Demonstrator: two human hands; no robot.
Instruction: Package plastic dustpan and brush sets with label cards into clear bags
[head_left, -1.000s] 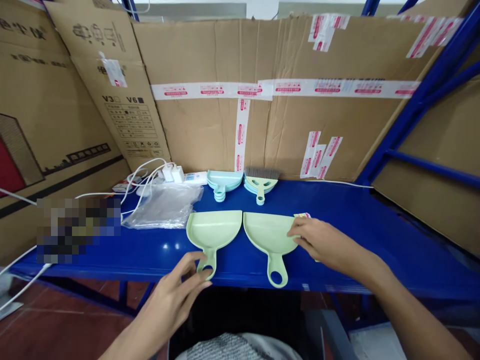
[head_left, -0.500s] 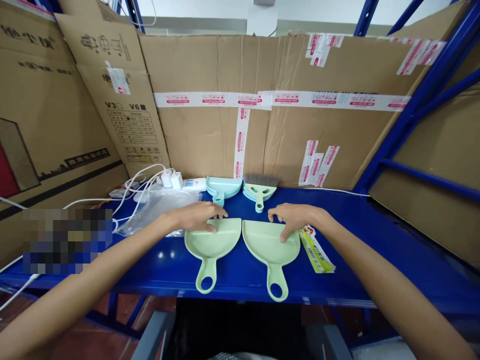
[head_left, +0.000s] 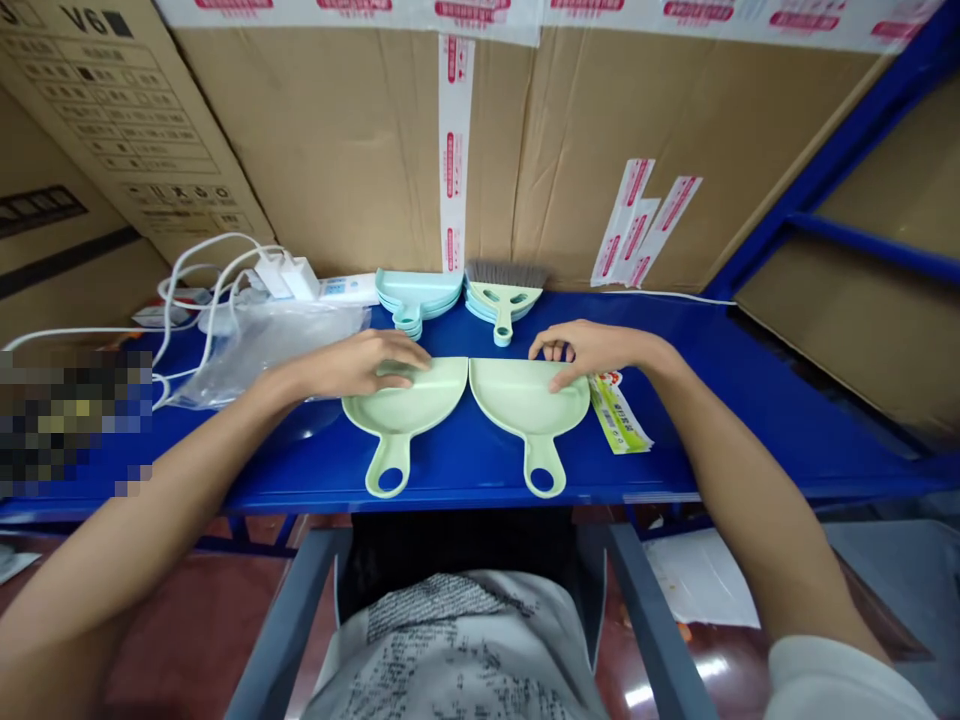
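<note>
Two pale green dustpans lie side by side on the blue shelf (head_left: 750, 400), handles toward me. My left hand (head_left: 360, 362) rests flat on the far edge of the left dustpan (head_left: 405, 405), fingers stretched out. My right hand (head_left: 581, 350) lies on the far right corner of the right dustpan (head_left: 525, 400), fingers bent loosely. Neither hand grips anything. A small printed packet (head_left: 619, 415) lies just right of the right dustpan.
Behind the pans stand a stack of light blue dustpans (head_left: 416, 295) and a stack of small brushes (head_left: 502, 290). Clear plastic bags (head_left: 262, 340), white chargers and cables (head_left: 289, 275) lie at the left. Taped cardboard (head_left: 525, 150) walls the back.
My head has moved closer and tilted down, so the view shows my lap. Both hands stay on the far edges of the two green dustpans; a second ago they were by the handles.
</note>
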